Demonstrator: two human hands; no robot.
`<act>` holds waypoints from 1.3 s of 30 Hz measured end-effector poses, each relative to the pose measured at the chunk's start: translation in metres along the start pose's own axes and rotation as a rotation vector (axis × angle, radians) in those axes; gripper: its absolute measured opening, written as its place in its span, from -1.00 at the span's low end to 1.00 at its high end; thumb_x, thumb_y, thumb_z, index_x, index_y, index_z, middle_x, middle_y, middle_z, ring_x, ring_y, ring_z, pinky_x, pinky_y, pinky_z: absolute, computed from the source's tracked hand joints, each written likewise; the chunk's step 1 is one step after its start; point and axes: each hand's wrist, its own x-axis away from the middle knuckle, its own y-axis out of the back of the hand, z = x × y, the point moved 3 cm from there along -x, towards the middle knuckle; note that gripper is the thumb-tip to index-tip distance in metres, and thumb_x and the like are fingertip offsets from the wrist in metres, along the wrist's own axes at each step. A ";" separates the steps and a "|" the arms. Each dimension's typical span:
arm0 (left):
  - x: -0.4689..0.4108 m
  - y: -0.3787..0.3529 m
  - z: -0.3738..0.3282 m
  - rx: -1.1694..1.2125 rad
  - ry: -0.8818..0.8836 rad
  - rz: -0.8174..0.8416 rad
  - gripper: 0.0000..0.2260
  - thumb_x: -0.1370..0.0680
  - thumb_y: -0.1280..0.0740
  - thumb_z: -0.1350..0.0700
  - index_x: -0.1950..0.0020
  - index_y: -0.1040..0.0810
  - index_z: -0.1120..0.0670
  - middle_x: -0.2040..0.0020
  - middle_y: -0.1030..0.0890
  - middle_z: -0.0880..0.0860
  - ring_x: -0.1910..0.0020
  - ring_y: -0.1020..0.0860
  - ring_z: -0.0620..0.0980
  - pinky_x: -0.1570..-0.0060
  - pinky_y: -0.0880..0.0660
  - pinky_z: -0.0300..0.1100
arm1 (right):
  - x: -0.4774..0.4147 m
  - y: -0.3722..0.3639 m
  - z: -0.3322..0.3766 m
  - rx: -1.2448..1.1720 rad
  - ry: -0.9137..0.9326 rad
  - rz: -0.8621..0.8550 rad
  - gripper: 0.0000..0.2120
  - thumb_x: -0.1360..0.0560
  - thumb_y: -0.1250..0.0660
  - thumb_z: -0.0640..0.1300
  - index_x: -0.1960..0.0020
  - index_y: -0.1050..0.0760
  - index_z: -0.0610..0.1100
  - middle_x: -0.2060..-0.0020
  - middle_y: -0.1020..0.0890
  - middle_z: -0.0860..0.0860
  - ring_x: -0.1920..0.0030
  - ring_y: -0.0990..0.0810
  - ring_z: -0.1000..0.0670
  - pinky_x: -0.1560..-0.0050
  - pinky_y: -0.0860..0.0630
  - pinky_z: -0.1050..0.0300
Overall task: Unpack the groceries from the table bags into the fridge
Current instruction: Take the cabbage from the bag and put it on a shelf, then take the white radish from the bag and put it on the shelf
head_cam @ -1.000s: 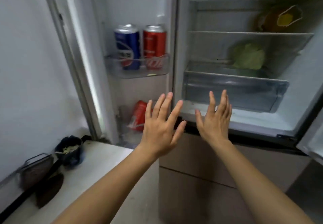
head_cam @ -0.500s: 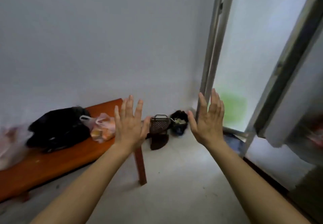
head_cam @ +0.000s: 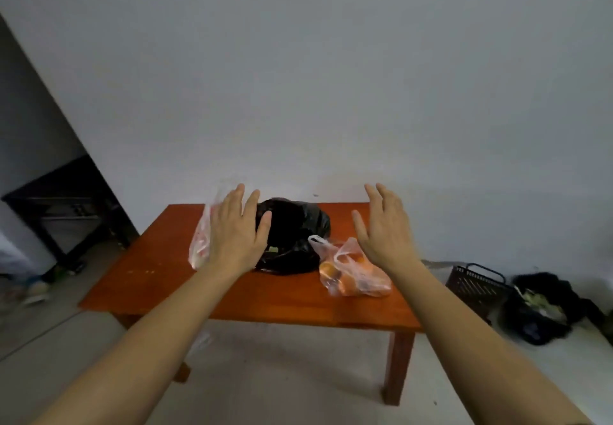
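Right, three bags sit on the wooden table (head_cam: 265, 298): a black bag (head_cam: 292, 232) slumped at the middle of the far edge, its contents hidden; a clear bag (head_cam: 355, 275) toward the right edge, just beside the black one, with round orange fruit showing through the plastic; and a pale bag with red print (head_cam: 200, 242) standing toward the far left, partly behind the left hand (head_cam: 237, 235), contents too blurred to tell. Both hands are raised over the table with fingers spread and nothing in them, the right hand (head_cam: 386, 232) above the fruit bag, neither touching anything. Half a second ago the view caught the fridge door on the right with the table off to the left; now the table is dead centre, the fridge has gone out of view, and the hands are as empty as before. The table stands against a plain grey wall on a pale floor. On the floor to its right sit a black basket (head_cam: 474, 283) and a dark sack of scraps (head_cam: 537, 308); a dark stand (head_cam: 63, 205) is off to the left.
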 end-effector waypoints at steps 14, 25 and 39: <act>-0.119 -0.168 0.126 0.057 0.014 0.222 -0.44 -0.65 0.08 -0.22 -0.51 -0.33 0.06 -0.51 -0.35 0.13 -0.52 -0.26 0.12 -0.50 -0.19 0.11 | -0.118 -0.219 0.034 -0.131 0.139 0.464 -0.61 -0.65 -0.13 -0.13 -0.47 -0.34 -0.05 -0.33 -0.49 -0.07 -0.27 -0.51 -0.10 -0.15 -0.55 -0.01; -0.185 -0.326 0.173 0.258 -0.234 0.703 -0.53 -0.68 -0.12 -0.08 -0.56 -0.24 0.05 -0.58 -0.17 0.07 -0.54 -0.17 0.11 -0.45 -0.27 0.06 | -0.169 -0.331 0.023 -0.135 -0.170 0.598 -0.64 -0.65 -0.13 -0.19 -0.43 -0.39 -0.11 -0.28 -0.55 -0.12 -0.26 -0.54 -0.09 -0.19 -0.51 0.02; -0.243 -0.312 0.266 0.362 0.106 0.269 -0.83 -0.66 -0.19 0.07 0.09 -0.48 0.05 0.12 -0.46 -0.07 0.17 -0.49 -0.04 0.07 -0.48 -0.05 | -0.244 -0.452 0.101 -0.392 -0.098 0.737 -0.68 -0.64 -0.19 -0.21 -0.37 -0.47 -0.11 -0.21 -0.60 -0.06 -0.21 -0.57 -0.04 -0.22 -0.50 0.12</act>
